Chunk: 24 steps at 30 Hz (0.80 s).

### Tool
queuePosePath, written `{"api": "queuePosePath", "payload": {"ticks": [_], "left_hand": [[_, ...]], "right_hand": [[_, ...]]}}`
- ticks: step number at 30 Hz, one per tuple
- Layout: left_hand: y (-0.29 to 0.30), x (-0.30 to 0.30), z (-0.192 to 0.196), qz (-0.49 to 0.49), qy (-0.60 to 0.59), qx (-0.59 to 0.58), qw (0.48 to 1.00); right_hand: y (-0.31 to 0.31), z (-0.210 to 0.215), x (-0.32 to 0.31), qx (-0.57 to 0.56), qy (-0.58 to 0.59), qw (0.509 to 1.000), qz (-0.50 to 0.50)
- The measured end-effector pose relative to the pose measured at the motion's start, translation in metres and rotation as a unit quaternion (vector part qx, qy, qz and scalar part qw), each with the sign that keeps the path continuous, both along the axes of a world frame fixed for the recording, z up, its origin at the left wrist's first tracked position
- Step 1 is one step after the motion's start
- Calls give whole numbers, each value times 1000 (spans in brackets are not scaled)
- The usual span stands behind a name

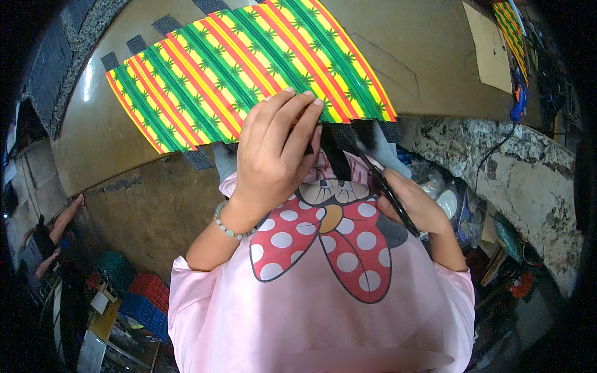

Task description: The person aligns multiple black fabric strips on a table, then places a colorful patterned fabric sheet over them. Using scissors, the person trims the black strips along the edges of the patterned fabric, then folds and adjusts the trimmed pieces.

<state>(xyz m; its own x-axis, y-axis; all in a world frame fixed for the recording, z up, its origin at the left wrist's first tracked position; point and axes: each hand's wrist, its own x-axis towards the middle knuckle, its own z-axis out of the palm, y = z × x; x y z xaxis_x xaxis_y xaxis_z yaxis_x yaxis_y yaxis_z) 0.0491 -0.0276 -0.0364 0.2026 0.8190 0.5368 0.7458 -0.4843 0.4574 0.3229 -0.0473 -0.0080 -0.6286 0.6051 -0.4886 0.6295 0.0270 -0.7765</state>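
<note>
The left hand (268,152) lays slightly spread fingers on the near edge of the striped sheet (242,68) atop the table (441,81); whether they pinch it I cannot tell. The right hand (421,202) grips a slim black tool (396,204).

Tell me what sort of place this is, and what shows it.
Probably a small workshop: red, yellow and green leaf-printed strips lie on a smooth brown worktop, the right hand holds a slim black tool, and a blue plastic crate stands at left.
</note>
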Motion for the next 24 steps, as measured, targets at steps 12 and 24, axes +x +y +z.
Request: {"api": "queuePosePath", "payload": {"ticks": [12, 24], "left_hand": [[5, 10, -1, 29, 43, 9, 999], [12, 9, -7, -2, 23, 49, 999]], "right_hand": [[10, 9, 8, -72, -12, 996, -60], [17, 7, -29, -65, 59, 992, -92]]}}
